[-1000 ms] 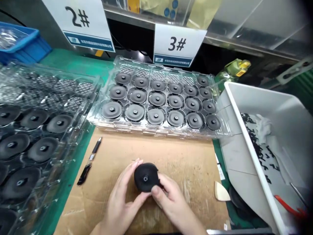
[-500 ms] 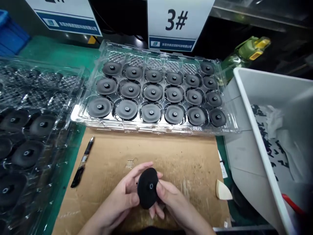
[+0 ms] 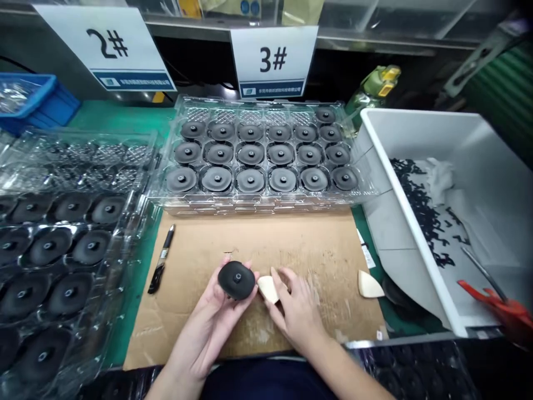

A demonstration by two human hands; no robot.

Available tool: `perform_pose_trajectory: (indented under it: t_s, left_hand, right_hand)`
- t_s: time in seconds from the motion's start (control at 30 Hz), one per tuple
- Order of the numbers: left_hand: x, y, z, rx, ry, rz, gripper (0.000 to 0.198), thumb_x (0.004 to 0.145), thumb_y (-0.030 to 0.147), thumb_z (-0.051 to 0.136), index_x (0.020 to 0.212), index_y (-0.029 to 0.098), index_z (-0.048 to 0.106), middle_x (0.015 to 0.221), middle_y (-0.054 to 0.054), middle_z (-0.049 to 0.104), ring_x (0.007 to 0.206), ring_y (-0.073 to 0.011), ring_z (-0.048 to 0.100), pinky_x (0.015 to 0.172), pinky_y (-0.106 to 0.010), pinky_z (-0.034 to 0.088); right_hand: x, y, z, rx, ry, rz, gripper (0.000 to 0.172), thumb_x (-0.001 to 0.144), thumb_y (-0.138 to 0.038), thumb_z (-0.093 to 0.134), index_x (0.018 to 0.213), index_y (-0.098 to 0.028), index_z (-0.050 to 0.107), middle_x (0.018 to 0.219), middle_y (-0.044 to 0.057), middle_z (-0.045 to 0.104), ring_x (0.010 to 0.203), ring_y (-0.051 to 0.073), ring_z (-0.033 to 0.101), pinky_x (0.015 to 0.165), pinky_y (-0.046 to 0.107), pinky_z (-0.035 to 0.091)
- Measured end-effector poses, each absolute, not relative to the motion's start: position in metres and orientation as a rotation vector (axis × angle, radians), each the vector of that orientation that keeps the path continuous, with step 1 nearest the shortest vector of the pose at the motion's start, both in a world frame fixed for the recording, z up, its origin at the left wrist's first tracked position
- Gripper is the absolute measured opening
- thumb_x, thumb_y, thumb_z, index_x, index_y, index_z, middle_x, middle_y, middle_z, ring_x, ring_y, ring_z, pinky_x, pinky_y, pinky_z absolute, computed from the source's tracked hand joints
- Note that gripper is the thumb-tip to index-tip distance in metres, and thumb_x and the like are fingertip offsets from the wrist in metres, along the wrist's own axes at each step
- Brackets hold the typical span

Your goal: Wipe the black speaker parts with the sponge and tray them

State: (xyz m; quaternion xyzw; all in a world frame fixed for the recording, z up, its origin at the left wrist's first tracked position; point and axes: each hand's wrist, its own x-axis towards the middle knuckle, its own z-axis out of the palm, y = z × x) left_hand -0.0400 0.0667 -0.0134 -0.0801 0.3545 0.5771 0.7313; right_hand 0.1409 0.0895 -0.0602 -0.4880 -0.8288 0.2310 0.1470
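Far left: clear tray (image 3: 137,166) of black discs on green surface (image 3: 120,116). Pen (image 3: 161,260) at edge of cardboard mat (image 3: 316,250). Left hand (image 3: 212,325) cupped under black disc (image 3: 236,279), fingers closed around rim, disc lifted just above mat, face up. Right hand (image 3: 296,314) pinches cream wedge (image 3: 267,288) between thumb and fingertips, wedge just beside disc, contact unclear. Work in hand: disc and wedge held side by side. Second wedge (image 3: 368,285) loose on mat. Right: white bin (image 3: 410,191) with black scraps.
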Motion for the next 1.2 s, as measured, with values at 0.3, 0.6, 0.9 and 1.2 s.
perform_pose_trajectory:
  t_s: [0.3, 0.6, 0.9, 1.2]
  left_hand:
    - [-0.032, 0.037, 0.001, -0.317, 0.857, 1.371, 0.059, 0.088, 0.02, 0.043, 0.14, 0.014, 0.016, 0.108, -0.021, 0.065, 0.106, -0.0292, 0.058, 0.086, -0.035, 0.053]
    - [-0.03, 0.012, 0.004, -0.268, 0.851, 1.396, 0.045, 0.091, 0.013, 0.03, 0.136, 0.017, 0.031, 0.11, -0.017, 0.065, 0.107, -0.0278, 0.058, 0.086, -0.037, 0.053]
    - [-0.008, -0.003, 0.018, -0.039, 0.908, 1.318, 0.05, 0.075, 0.018, 0.064, 0.123, 0.025, 0.05, 0.104, -0.006, 0.068, 0.093, -0.0182, 0.064, 0.084, -0.028, 0.052]
    - [-0.02, -0.008, 0.028, 0.039, 1.034, 1.332, 0.054, 0.064, 0.023, 0.075, 0.115, 0.029, 0.057, 0.104, -0.002, 0.067, 0.09, -0.0186, 0.065, 0.075, -0.024, 0.054]
  right_hand:
    - [0.134, 0.112, -0.059, -1.369, -2.146, 0.775, 0.032, 0.093, -0.026, 0.037, 0.119, -0.016, 0.052, 0.1, 0.009, 0.061, 0.088, 0.019, 0.058, 0.08, 0.032, 0.048]
    - [0.138, 0.052, -0.03, -1.152, -2.165, 1.03, 0.023, 0.088, -0.018, 0.046, 0.105, -0.021, 0.06, 0.083, 0.003, 0.064, 0.078, 0.015, 0.059, 0.071, 0.026, 0.049]
    - [0.108, 0.066, 0.08, -0.867, -2.229, 1.199, 0.024, 0.089, -0.015, 0.043, 0.107, -0.018, 0.059, 0.096, 0.003, 0.062, 0.086, 0.012, 0.057, 0.078, 0.023, 0.045]
    - [0.105, 0.055, 0.078, -0.745, -2.201, 1.235, 0.027, 0.09, -0.016, 0.041, 0.113, -0.016, 0.056, 0.095, 0.003, 0.062, 0.086, 0.011, 0.056, 0.079, 0.021, 0.045]
